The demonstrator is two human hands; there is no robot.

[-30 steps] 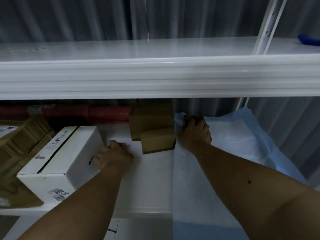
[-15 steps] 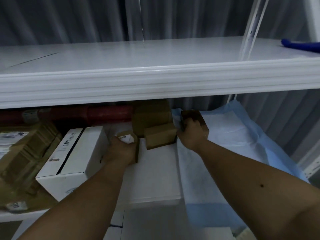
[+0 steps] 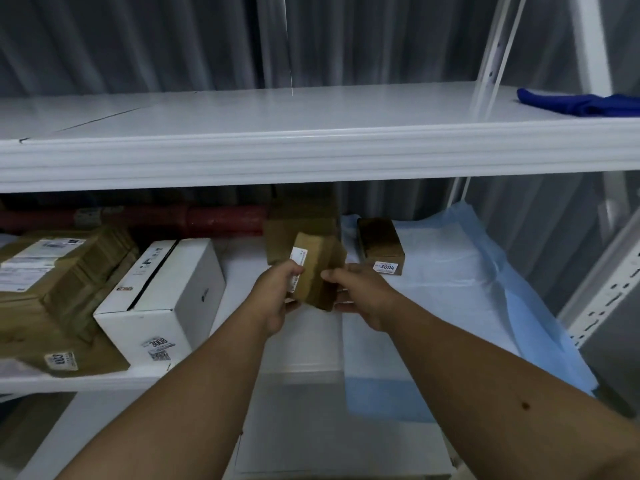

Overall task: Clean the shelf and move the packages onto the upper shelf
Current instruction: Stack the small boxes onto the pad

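Note:
A small brown cardboard package (image 3: 317,271) with a white label is held tilted above the lower shelf (image 3: 304,344). My left hand (image 3: 277,292) grips its left side and my right hand (image 3: 356,292) grips its right side. Behind it stands a larger brown box (image 3: 298,220). Another small brown package (image 3: 380,244) labelled 3004 lies on the blue sheet (image 3: 467,278) to the right. A white box (image 3: 166,296) and a taped brown parcel (image 3: 59,282) sit on the left. The upper shelf (image 3: 277,116) is bare except for a blue cloth (image 3: 581,103) at its far right.
A red roll (image 3: 194,221) lies along the back of the lower shelf. White slotted uprights (image 3: 498,53) stand at the right, with another (image 3: 602,296) lower down. Grey curtain hangs behind the rack.
My right hand let go of the small package on the blue sheet and moved left. Both hands now hold one small brown package, lifted and tilted off the lower shelf.

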